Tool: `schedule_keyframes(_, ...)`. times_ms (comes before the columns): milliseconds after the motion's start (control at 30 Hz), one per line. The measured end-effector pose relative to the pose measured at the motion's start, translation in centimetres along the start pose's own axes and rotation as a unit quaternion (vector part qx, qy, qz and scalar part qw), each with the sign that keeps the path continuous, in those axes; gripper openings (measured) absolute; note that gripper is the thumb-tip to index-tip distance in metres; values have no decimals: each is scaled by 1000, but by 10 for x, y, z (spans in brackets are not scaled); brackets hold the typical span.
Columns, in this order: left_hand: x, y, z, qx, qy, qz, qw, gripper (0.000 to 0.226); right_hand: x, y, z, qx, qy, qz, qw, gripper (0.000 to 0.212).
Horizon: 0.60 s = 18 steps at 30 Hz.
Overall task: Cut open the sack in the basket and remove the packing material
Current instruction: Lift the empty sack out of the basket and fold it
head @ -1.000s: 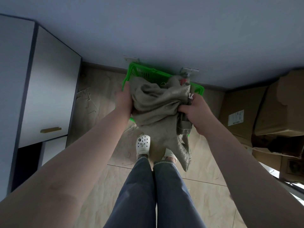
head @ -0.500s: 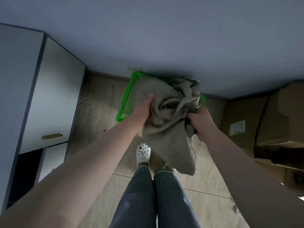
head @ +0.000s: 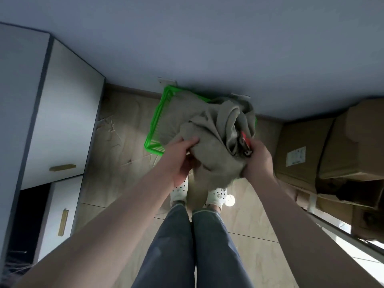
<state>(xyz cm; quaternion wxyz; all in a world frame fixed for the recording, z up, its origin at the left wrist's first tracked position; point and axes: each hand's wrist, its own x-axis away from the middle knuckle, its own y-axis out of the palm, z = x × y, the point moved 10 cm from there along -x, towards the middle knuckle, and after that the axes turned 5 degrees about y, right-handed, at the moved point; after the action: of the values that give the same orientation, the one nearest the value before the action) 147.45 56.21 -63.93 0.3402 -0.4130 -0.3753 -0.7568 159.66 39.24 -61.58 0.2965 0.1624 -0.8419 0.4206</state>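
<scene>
The sack [head: 212,142] is bunched up at the centre of the frame, lifted over the near right part of the green basket [head: 154,129], which sits on the floor [head: 124,129] against the wall. The left hand [head: 180,156] has its grip closed on a fold at the sack's lower left, thumb on top and fingers curled under the cloth. The right hand [head: 256,161] has its grip wrapped round the lower right of the bundle. A red and dark tool [head: 246,142] pokes out just above that hand; it looks like a cutter, though blur leaves it unclear whether the hand holds it or it is only caught in the folds.

The step in hand seems to be working the cloth free so what is inside can come out. To do it well, the left hand's fold should be held firm as an anchor while the other side is drawn apart, so the opening spreads instead of twisting tighter. The bundle is best kept over the basket, so anything that drops lands there and not on the shoes [head: 179,190] below. If that tool has a blade, it should point away from the left fingers, or be set down before pulling hard. The cloth is limp and heavy-looking, so short pulls will serve better than one long tug.
</scene>
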Motion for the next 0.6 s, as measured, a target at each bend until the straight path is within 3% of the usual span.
schedule_keyframes(67,4,13,13,6,-5,-26,1000,46,13,13,-10,-79,-11,-100,992,42)
schedule_keyframes(133,6,24,26,-22,-17,-50,998,65,26,29,-17,-225,25,-225,948,47)
schedule_keyframes(200,10,40,30,-68,-29,-102,992,75,31,35,-29,-249,26,-276,928,49)
schedule_keyframes(267,13,54,27,-106,-28,-144,984,64,26,28,-43,-185,-6,-226,956,70)
schedule_keyframes(333,15,60,19,-137,-38,-162,976,43,16,11,-57,-109,-43,-109,987,80)
schedule_keyframes(400,14,61,20,-189,-41,-173,966,35,11,-2,-65,-105,-65,-56,991,61)
schedule_keyframes(467,9,61,37,-256,-1,-169,952,46,10,-14,-70,-118,-69,-29,990,44)
schedule_keyframes(533,3,54,62,-305,80,-125,941,51,13,-32,-78,-147,-90,-3,985,37)
schedule_keyframes(600,-10,19,101,-265,189,25,945,38,20,-53,-83,-216,-114,-2,970,38)
